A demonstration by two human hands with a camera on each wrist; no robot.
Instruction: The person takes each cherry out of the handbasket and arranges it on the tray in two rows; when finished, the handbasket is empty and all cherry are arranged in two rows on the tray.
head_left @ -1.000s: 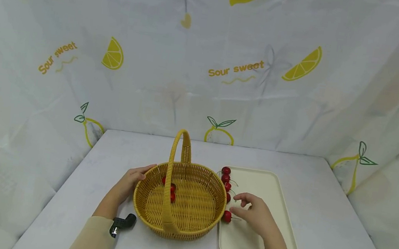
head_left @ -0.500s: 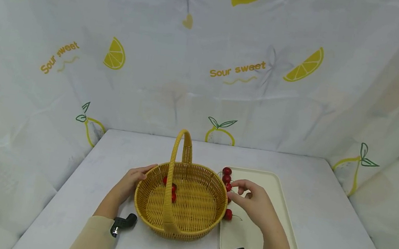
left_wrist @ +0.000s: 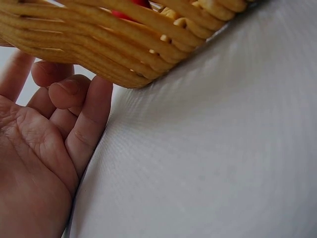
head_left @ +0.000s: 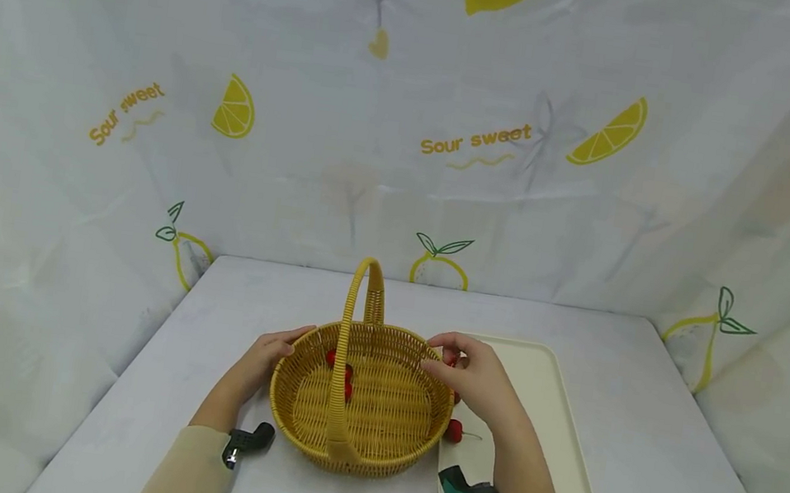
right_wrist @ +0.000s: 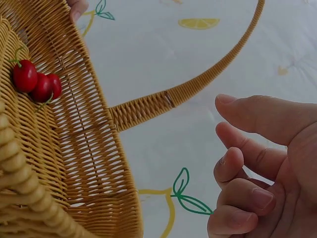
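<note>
A yellow wicker basket (head_left: 385, 437) with a tall arched handle (head_left: 343, 356) stands mid-table, red cherries (right_wrist: 42, 88) lying at its left inside. My left hand (head_left: 266, 359) holds the basket's left side: the thumb lies at the rim, and curled fingers (left_wrist: 89, 121) meet the outer wall in the left wrist view. My right hand (head_left: 476, 374) hovers at the basket's right rim, thumb and index finger apart. The right wrist view shows nothing between its loosely bent fingers (right_wrist: 247, 198). Below it, a stemmed cherry (head_left: 454, 431) lies at the tray's left edge; other cherries there are mostly hidden by the hand.
A cream rectangular tray (head_left: 550, 433) lies right of the basket, its left edge close against it. White table surface (head_left: 661, 448) extends to the right of the tray. Behind the table hangs a white cloth (head_left: 319, 137) printed with lemons.
My right hand has moved left and away from me, from over the tray to the basket's right rim, covering the far cherries. My left hand stays at the basket.
</note>
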